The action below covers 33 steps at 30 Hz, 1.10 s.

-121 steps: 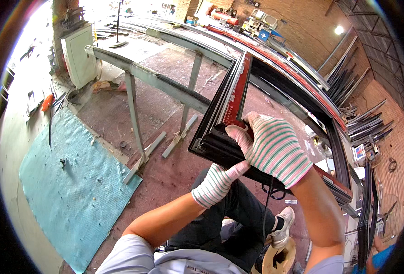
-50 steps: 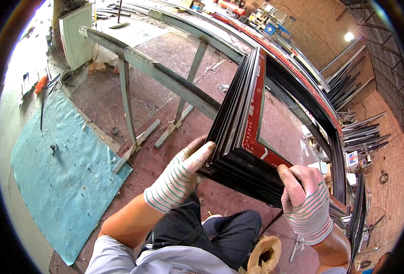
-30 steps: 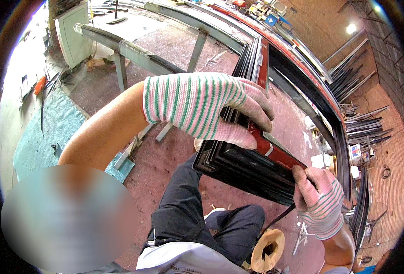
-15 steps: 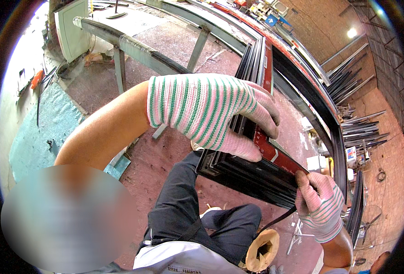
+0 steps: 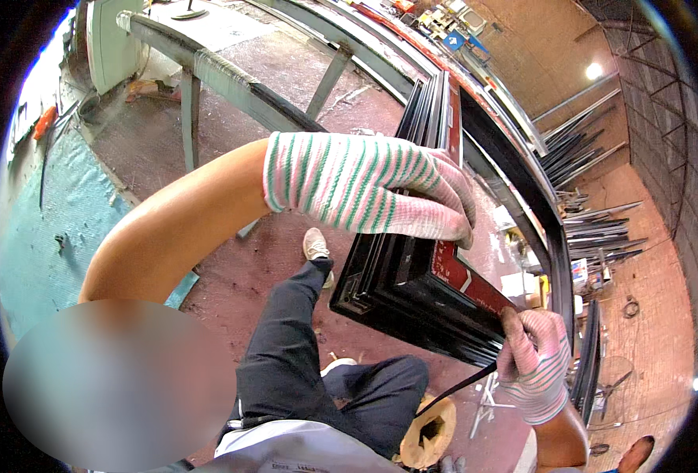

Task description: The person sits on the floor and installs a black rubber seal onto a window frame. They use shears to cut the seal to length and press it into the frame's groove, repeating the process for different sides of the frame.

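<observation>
A stack of black metal frame profiles stands before me, with a corner toward me and red film along its top face. From the left, my left hand, in a pink, white and green striped glove, reaches over this corner. Its thumb and fingers are pressed together at the inner edge of the film; whatever is between them is hidden. My right hand, gloved alike, is closed on the right end of the near profile, thumb on top. A thin black strip runs from beneath this hand toward my lap.
Grey metal rails on legs stand behind at the left, beside a teal sheet. A large black frame rises at the right. Long dark profiles lie beyond it. A tan paper-like roll sits beside my right leg.
My left thumb has drawn in against the fingers at the film's edge. My right hand keeps hold of the profile. The view has shifted slightly, and a shoe now shows beside the stack.
</observation>
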Motion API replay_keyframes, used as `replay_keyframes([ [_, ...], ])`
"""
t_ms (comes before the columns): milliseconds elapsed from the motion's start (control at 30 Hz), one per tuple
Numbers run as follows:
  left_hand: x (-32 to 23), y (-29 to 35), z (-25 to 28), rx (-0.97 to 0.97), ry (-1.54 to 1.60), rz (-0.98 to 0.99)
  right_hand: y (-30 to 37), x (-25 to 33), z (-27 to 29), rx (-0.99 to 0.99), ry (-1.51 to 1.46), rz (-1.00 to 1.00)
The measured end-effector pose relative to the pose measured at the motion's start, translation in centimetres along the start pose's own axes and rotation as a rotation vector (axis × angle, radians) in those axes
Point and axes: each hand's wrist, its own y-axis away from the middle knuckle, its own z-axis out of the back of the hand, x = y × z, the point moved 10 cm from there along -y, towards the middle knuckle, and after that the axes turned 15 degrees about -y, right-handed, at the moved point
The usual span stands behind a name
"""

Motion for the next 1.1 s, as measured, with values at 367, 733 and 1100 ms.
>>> replay_keyframes([
  [367,1.6,-1.6,0.9,0.018,-0.129,-0.147,0.3,0.0,0.1,-0.009,0.069,0.048],
  [733,1.9,-1.9,0.0,-0.036,-0.048,-0.213,1.0,-0.7,-0.2,0.094,0.024,-0.108],
  [1100,-0.8,-3.7,-0.5,0.177,-0.240,-0.029,8.6,-4.3,3.0,-0.139,0.193,-0.418],
])
